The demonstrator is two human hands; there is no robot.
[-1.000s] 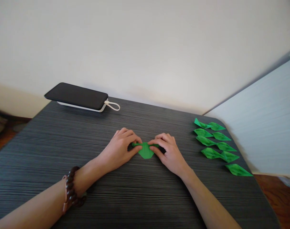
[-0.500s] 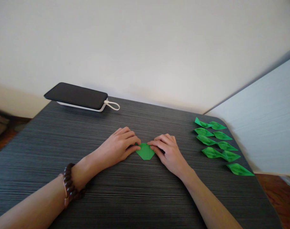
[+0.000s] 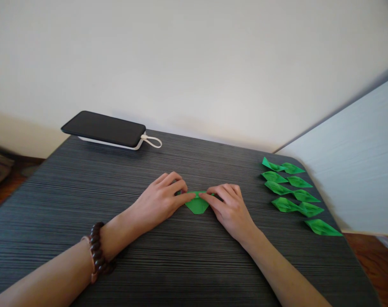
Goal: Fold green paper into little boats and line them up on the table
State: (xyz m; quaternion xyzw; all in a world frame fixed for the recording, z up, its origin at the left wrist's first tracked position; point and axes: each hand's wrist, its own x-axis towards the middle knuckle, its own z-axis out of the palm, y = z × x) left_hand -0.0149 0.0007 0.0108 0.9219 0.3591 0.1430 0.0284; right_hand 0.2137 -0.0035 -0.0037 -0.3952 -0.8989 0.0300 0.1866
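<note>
A small folded sheet of green paper [image 3: 197,206] lies on the dark table between my two hands, its narrower edge toward me. My left hand [image 3: 163,194] grips its far left part, with the thumb lying along the upper edge and the fingers curled behind. On the other side, my right hand [image 3: 229,204] pinches the far right part, its thumb tip close to the left one. The fingertips partly cover the paper's far edge. A dark bead bracelet [image 3: 97,249] circles my left wrist.
Several folded green paper leaves [image 3: 285,204] are laid out in rows at the table's right side. A black phone [image 3: 106,128] rests on a white power bank with a short white cable [image 3: 153,141] at the back left. A pale wall borders the dark wood-grain table [image 3: 149,273].
Both thumbs have slid inward along the paper's far edge and now nearly meet at its middle. The view has shifted slightly.
</note>
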